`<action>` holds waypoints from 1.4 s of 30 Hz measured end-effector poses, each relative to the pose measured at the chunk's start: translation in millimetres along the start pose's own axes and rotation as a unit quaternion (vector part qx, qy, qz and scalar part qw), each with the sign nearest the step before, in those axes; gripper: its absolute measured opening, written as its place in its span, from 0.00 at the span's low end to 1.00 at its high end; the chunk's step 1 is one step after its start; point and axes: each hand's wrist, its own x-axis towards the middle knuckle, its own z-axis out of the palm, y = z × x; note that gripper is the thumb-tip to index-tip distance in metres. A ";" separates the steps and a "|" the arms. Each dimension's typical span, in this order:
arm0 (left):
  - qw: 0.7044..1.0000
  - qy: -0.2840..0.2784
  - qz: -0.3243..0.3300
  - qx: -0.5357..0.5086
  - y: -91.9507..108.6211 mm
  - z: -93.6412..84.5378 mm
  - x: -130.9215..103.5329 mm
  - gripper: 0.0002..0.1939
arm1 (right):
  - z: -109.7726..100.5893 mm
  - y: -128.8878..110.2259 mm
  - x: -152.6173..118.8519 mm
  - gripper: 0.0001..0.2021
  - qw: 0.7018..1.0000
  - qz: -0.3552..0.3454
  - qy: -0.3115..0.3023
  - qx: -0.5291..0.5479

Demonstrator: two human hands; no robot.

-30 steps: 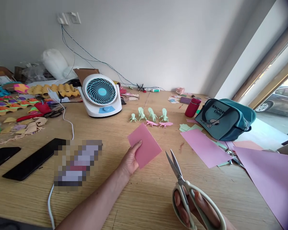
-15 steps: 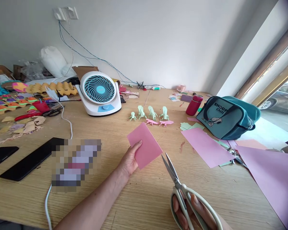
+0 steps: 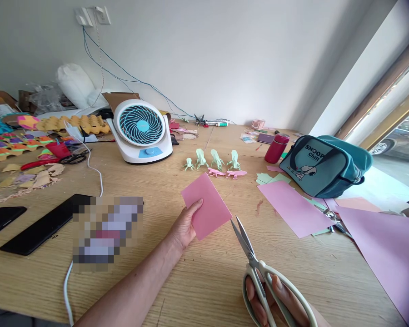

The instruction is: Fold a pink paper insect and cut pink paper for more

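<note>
My left hand (image 3: 186, 222) grips a square of pink paper (image 3: 209, 204), the thumb lying on its face and the other fingers hidden behind it. In my right hand (image 3: 276, 299) is a pair of scissors (image 3: 252, 259) with pale handles. Their blades are slightly apart, with the tips close to the paper's right corner. Beyond the paper stand several green folded paper figures (image 3: 216, 159). Flatter pink folded figures (image 3: 236, 174) lie in front of these.
A white fan (image 3: 141, 131) stands at the back left. To the right are a red flask (image 3: 277, 148), a teal bag (image 3: 322, 168) and larger pink sheets (image 3: 295, 209). Black flat objects (image 3: 44, 225) and a white cable (image 3: 67, 286) lie at the left.
Almost nothing differs. The paper and the scissors keep nearly the same place in my hands; the whole view has shifted very slightly.
</note>
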 end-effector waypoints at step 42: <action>0.963 -0.206 -0.111 0.130 -25.7 9.6 -41.3 0.16 | 13.4 2.6 16.6 0.24 0.987 -0.087 0.043 0.127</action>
